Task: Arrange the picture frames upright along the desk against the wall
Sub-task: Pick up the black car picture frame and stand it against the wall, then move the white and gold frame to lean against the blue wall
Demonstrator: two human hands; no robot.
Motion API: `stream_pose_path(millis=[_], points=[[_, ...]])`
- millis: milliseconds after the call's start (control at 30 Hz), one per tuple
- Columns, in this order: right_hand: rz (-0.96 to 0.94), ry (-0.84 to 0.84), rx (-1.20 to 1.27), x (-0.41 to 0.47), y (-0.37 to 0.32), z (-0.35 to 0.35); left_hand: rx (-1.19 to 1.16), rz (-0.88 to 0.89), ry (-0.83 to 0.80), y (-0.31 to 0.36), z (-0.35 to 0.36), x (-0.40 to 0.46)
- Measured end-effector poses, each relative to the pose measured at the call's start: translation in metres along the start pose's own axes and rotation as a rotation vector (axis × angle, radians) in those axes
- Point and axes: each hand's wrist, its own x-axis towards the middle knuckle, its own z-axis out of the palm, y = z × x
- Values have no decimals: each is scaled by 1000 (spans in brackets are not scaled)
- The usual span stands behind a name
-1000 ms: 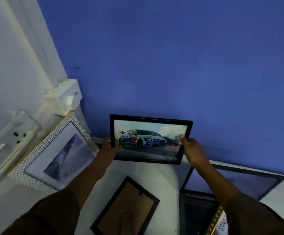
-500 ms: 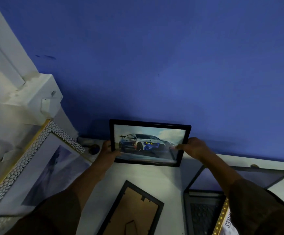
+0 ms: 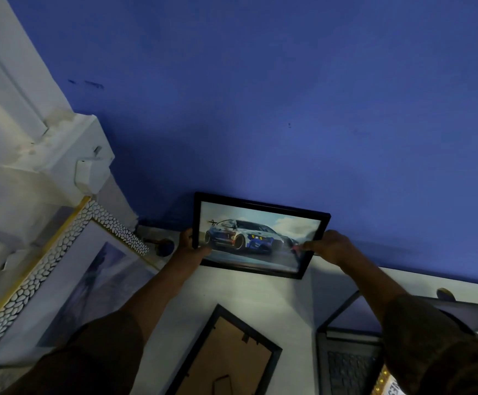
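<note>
A black-framed car picture (image 3: 260,235) stands upright at the back of the white desk (image 3: 260,292), close against the blue wall. My left hand (image 3: 190,248) grips its lower left corner. My right hand (image 3: 329,248) holds its right side, fingers laid across the glass. A large frame with a white pebbled border (image 3: 61,275) leans at the left. A black frame (image 3: 229,354) lies face down in front, its brown backing up. The corner of a gold-edged frame (image 3: 386,386) shows at the bottom right.
An open laptop (image 3: 346,352) sits on the desk at the right. A white switch box (image 3: 86,169) sticks out from the white wall at the left. A small dark round object (image 3: 165,246) lies on the desk beside my left hand.
Both hands carried the car picture back to the wall. My right hand shifted from the frame's right edge onto the glass. The head camera swung about.
</note>
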Motion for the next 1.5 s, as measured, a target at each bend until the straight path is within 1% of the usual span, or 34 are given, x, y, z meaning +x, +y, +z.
stream_pose_path(millis=[133,267,433,633,733,800,900,1000,1033,1200,1300,1367,1500], points=[[-17,29,50,1,6,0,4,3,37,4,9,-2],[-24,110,91,-7,7,-2,-30,-24,75,9,13,-6],[2,138,65,-23,10,-8,-59,-26,88,15,17,-14],[-41,162,31,-42,10,-15,-64,-15,108,11,16,-28],[-115,232,4,-57,5,-14,-65,15,109,11,18,-44],[-205,316,-24,-70,0,-10,-80,58,109,11,22,-56],[-348,387,-75,-90,-10,5,-71,27,137,1,21,-77],[-441,353,-70,-107,-19,24,22,40,219,-13,11,-105],[-469,330,-67,-113,-22,32,13,44,241,-20,8,-116],[-612,196,-51,-149,-28,63,-176,57,381,-51,0,-175],[-700,104,-42,-168,-28,80,-331,39,411,-68,0,-210],[-748,63,-54,-177,-30,91,-355,36,436,-81,0,-231],[-815,-19,-48,-192,-47,112,-331,63,490,-113,-12,-271]])
